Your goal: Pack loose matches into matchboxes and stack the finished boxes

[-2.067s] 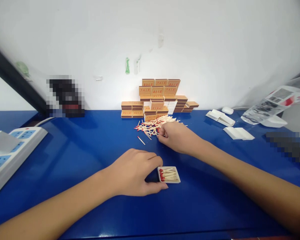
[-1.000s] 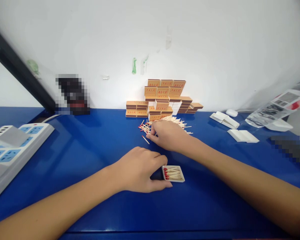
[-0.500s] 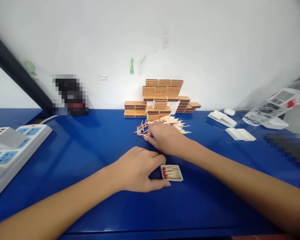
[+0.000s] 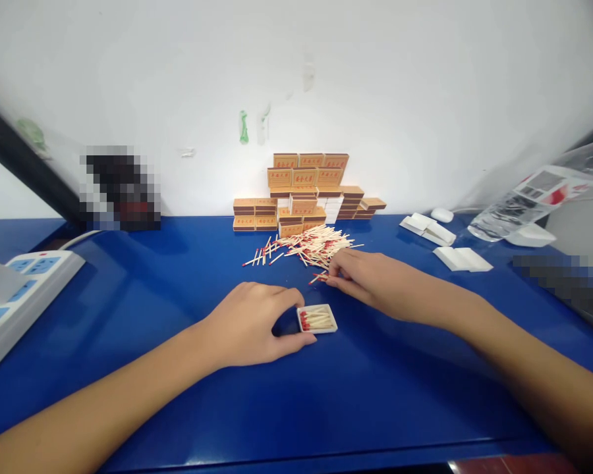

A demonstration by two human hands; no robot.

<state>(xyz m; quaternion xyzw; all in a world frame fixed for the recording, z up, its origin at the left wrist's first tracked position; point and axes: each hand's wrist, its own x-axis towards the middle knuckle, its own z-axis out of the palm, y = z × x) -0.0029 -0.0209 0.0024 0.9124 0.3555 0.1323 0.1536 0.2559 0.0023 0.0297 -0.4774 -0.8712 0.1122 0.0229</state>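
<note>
My left hand (image 4: pixel 257 322) grips the left end of a small white matchbox tray (image 4: pixel 335 321) between thumb and fingers on the blue table. Inside the tray lie several red-tipped matches (image 4: pixel 317 319), heads toward the left. Beyond it, my right hand (image 4: pixel 360 276) is closed in a pinch on a few matches (image 4: pixel 319 278), their red heads pointing left out of the fingertips. Just behind this hand spreads a loose pile of matches (image 4: pixel 321 243), with some strays at its left side.
Stacked orange matchboxes (image 4: pixel 304 176) stand against the wall behind the pile. At the right are white folded cartons (image 4: pixel 427 230), a white mouse-like object (image 4: pixel 441 214) and a clear plastic bottle (image 4: pixel 504 209). A power strip (image 4: pixel 44 276) sits on the left of the blue table (image 4: pixel 257 421).
My right hand has drawn away from the pile, toward the right and nearer, with a few matches in its fingertips. My left hand still holds the tray. The view has shifted slightly.
</note>
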